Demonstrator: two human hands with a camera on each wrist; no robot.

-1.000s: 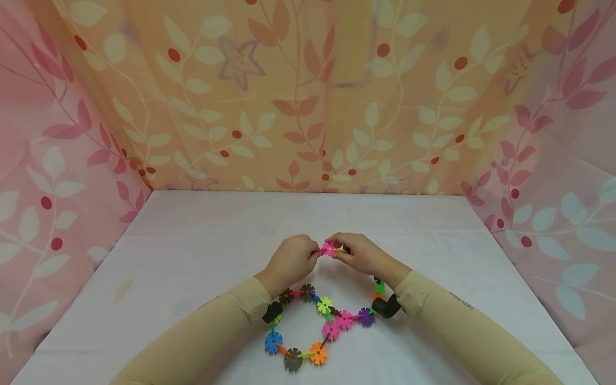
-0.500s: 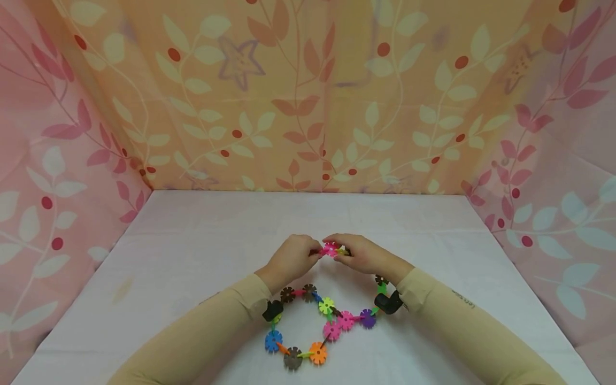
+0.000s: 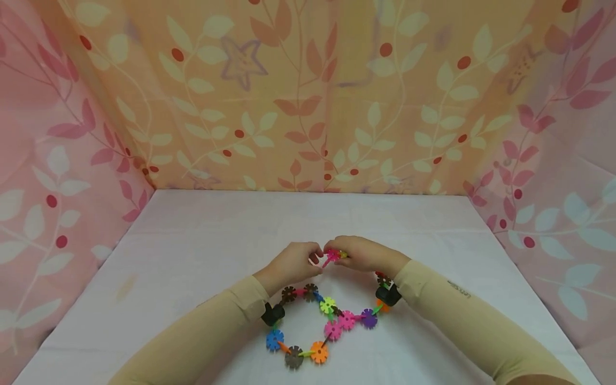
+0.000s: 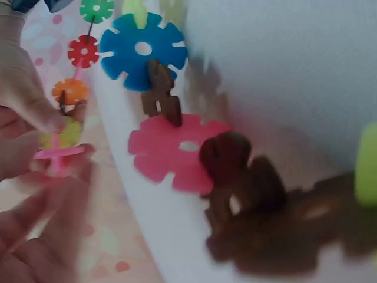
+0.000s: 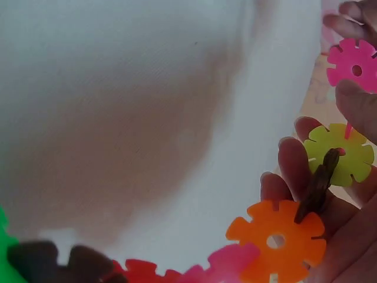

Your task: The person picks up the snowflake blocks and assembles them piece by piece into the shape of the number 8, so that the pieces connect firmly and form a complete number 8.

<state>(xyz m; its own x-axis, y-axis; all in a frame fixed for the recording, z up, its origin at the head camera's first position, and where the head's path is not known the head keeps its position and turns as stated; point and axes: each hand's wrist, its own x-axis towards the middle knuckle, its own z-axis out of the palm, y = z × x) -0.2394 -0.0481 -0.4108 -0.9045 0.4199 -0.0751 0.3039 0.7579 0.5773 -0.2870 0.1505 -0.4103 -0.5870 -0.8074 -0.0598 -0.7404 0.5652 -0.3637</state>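
Notched plastic discs are linked into a colourful chain, partly on the white table. My right hand (image 3: 363, 253) pinches its raised end by a yellow disc (image 5: 339, 154); a pink disc (image 3: 333, 255) is joined to that. A second pink disc (image 5: 352, 66) sticks out towards my left hand (image 3: 293, 262). The left thumb and fingers stand apart around this end, very close to it; whether they touch it is unclear. From the right hand hangs an orange disc (image 5: 277, 239), joined to the yellow one by a brown disc (image 5: 318, 186).
On the table the chain makes a loop, with a blue disc (image 3: 275, 340), a brown disc (image 3: 294, 357) and an orange disc (image 3: 319, 353) nearest me. A purple disc (image 3: 369, 318) lies on the right branch. Patterned curtains (image 3: 298, 96) stand around the table (image 3: 216, 214).
My left fingers have spread from their pinch on the pink end and the hand has dropped slightly. The right hand has shifted a little right and keeps its hold; the raised end has tilted.
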